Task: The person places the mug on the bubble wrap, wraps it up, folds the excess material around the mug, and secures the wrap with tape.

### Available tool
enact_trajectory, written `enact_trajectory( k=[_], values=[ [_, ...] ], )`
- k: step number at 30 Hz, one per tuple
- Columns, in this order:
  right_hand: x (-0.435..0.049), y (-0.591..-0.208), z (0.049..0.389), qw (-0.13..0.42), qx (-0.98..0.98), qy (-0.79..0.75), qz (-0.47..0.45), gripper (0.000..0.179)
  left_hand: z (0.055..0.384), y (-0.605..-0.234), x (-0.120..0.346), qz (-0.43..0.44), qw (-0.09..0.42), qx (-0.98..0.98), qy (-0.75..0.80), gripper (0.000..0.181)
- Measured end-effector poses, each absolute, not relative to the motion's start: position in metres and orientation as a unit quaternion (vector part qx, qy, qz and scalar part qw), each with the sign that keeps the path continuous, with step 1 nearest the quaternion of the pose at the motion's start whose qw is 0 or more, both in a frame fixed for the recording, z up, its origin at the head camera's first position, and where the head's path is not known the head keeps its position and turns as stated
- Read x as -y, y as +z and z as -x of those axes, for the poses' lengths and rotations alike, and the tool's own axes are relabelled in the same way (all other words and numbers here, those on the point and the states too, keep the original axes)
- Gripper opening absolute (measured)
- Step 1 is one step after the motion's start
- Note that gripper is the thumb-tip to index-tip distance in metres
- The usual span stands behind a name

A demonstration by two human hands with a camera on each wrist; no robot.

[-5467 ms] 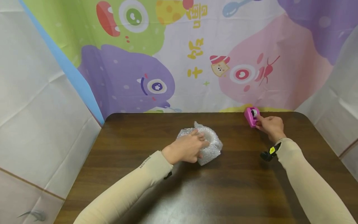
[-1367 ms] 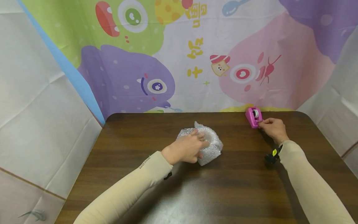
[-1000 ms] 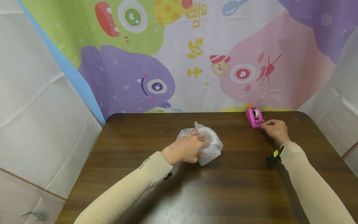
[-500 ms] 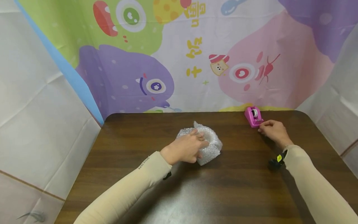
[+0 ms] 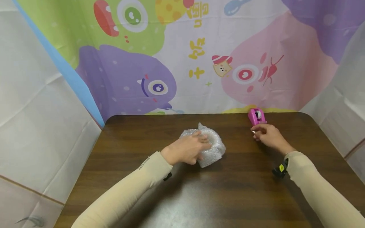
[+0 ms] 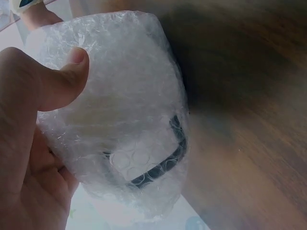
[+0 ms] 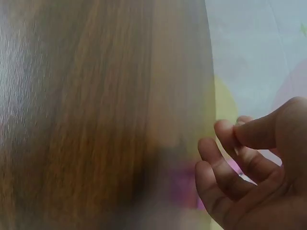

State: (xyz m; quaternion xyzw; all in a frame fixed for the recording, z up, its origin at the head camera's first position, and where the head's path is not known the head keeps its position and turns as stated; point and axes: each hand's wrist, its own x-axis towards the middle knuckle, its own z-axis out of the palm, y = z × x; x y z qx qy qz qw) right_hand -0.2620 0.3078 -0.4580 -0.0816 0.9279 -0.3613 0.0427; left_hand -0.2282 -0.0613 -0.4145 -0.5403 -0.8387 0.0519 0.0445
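Observation:
A bundle wrapped in bubble wrap (image 5: 213, 155) stands near the middle of the wooden table (image 5: 228, 193). My left hand (image 5: 186, 148) grips it, fingers over the top and thumb against its side. Through the wrap in the left wrist view, a dark curved band shows on the bubble-wrapped bundle (image 6: 129, 96); what is inside is hidden. My right hand (image 5: 269, 136) pinches a small piece of clear tape (image 5: 253, 131) between thumb and forefinger. Just behind that hand sits a pink tape dispenser (image 5: 255, 116), its front end partly covered by the fingers.
A curtain with cartoon monsters (image 5: 154, 72) hangs along the table's back edge. Pale walls of sheeting (image 5: 42, 104) flank the table at both sides. A dark camera strap (image 5: 280, 169) sits on the right wrist.
My right hand has drawn tape from the dispenser, come away from its front end and moved left with the piece. The left hand stays on the bundle.

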Motion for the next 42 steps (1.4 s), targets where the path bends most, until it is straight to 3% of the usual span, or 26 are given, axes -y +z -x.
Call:
enact_trajectory(
  k=[11, 21, 29, 42],
  values=[
    [-0.271, -0.439, 0.252, 0.036, -0.916, -0.361, 0.172, 0.014, 0.236, -0.409, 0.060, 0.539, -0.002, 0.838, 0.086, 0.044],
    [-0.247, -0.425, 0.242, 0.029, -0.900, -0.373, 0.223, 0.018, 0.234, -0.405, 0.055, 0.525, -0.014, 0.845, 0.099, 0.052],
    [-0.211, -0.421, 0.234, 0.008, -0.867, -0.421, 0.269, 0.032, 0.232, -0.407, 0.057, 0.546, 0.046, 0.833, 0.074, 0.027],
    [-0.194, -0.420, 0.232, 0.011, -0.864, -0.403, 0.302, 0.039, 0.223, -0.412, 0.060, 0.508, 0.140, 0.845, 0.089, 0.049]
  ],
)
